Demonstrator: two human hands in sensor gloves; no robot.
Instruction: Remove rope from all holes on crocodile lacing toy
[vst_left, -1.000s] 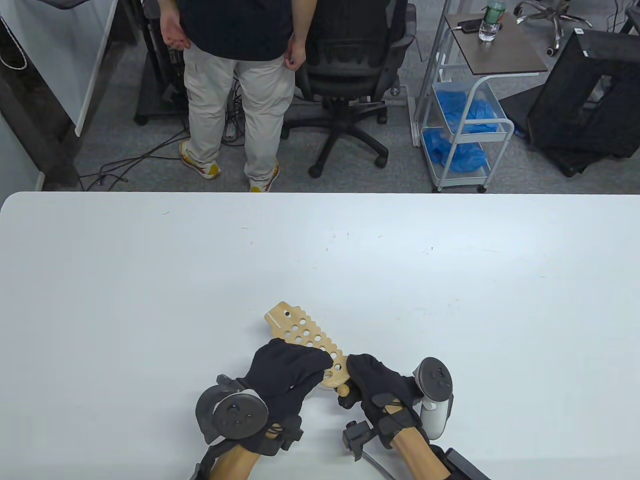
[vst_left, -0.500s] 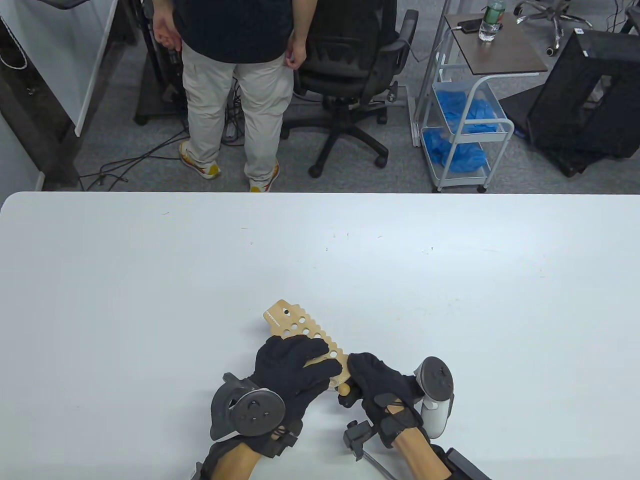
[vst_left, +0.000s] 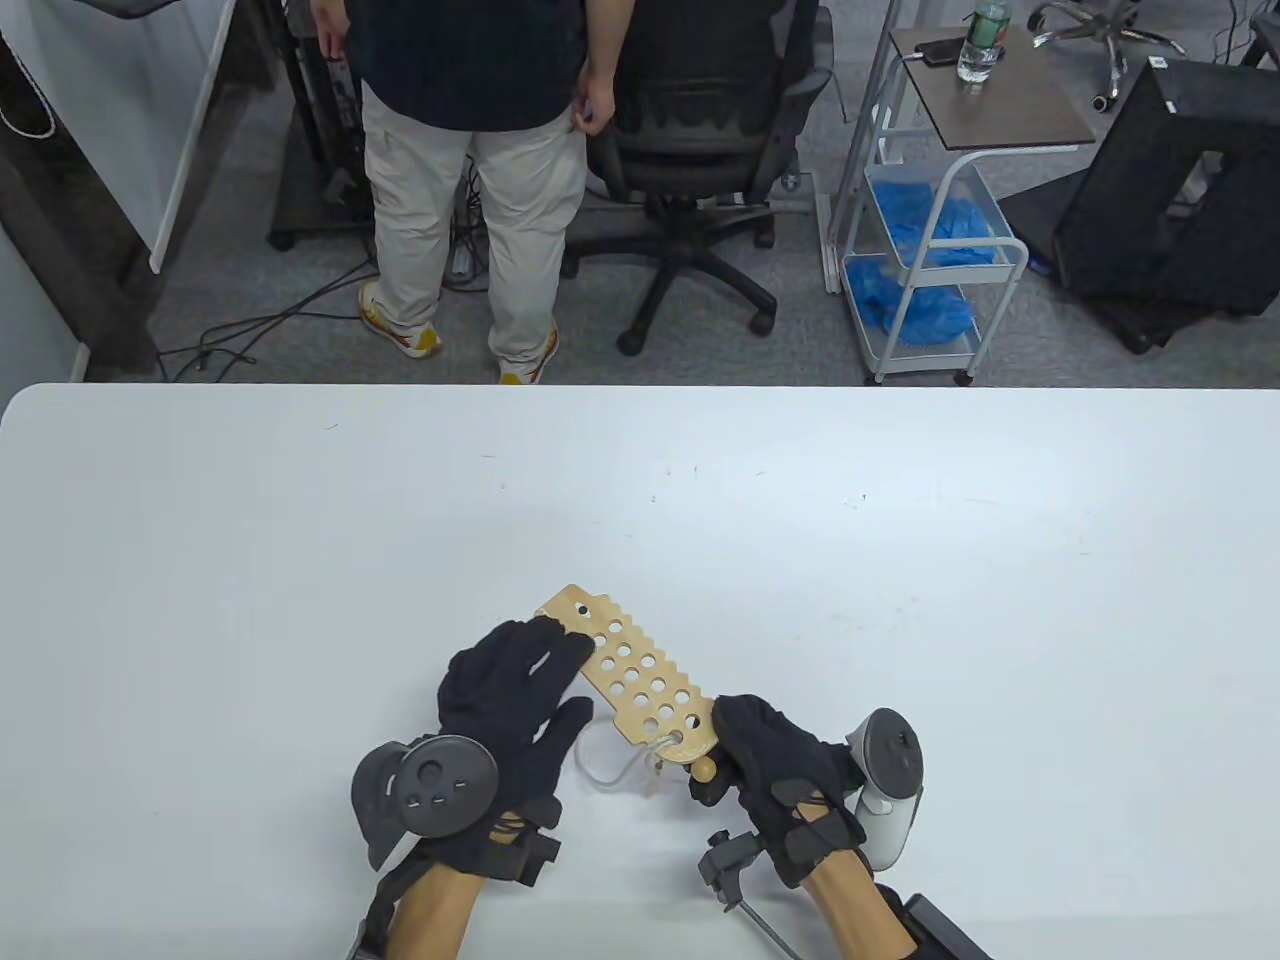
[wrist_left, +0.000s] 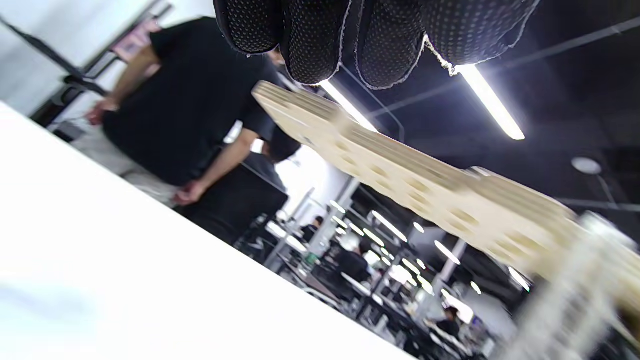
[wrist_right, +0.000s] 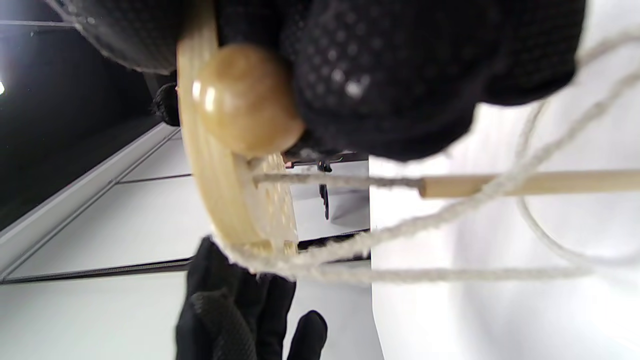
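Observation:
The wooden crocodile board (vst_left: 640, 680) with several holes lies diagonally, held a little above the white table (vst_left: 300, 560). My right hand (vst_left: 735, 750) grips its near end beside a round wooden bead (vst_left: 707, 770). My left hand (vst_left: 535, 680) is spread open, its fingertips (vst_left: 560, 632) touching the board's far left corner. A white rope (vst_left: 612, 772) hangs in a loop from the holes at the near end. In the right wrist view the bead (wrist_right: 245, 100), board edge (wrist_right: 220, 200), rope (wrist_right: 400, 230) and a wooden lacing stick (wrist_right: 525, 182) show. The left wrist view shows the board (wrist_left: 400, 170) under my fingertips (wrist_left: 320, 45).
A person (vst_left: 470, 150) stands just beyond the table's far edge, with an office chair (vst_left: 700, 170) and a white cart (vst_left: 930, 250) behind.
My left hand has let go of the board's middle, moved left and opened, fingertips now at the far end. The board has turned slightly and the rope loop has come into view.

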